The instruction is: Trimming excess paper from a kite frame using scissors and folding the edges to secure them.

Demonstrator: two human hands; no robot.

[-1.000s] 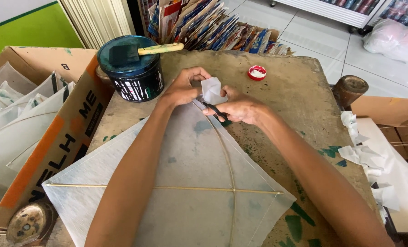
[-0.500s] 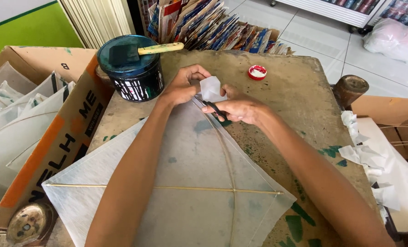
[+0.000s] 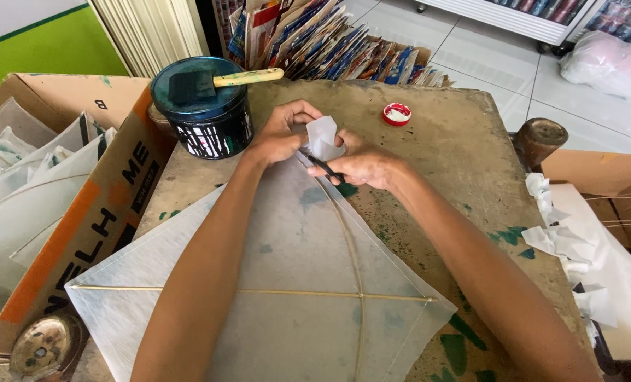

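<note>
A white paper kite with thin bamboo sticks lies flat on the worn table, its top corner pointing away from me. My left hand and my right hand meet at that top corner. Together they pinch a small piece of white paper that stands up between the fingers. A short dark stick-like tool lies under my right hand's fingers; what it is I cannot tell.
A dark round tin with a foam brush on its lid stands at the table's back left. A small red cap lies at the back. Cardboard boxes flank the left, white paper scraps the right, and a wooden post stands close by.
The small white paper piece has shifted slightly between the fingers as both hands keep working it at the kite's top corner. The arms have hardly moved.
</note>
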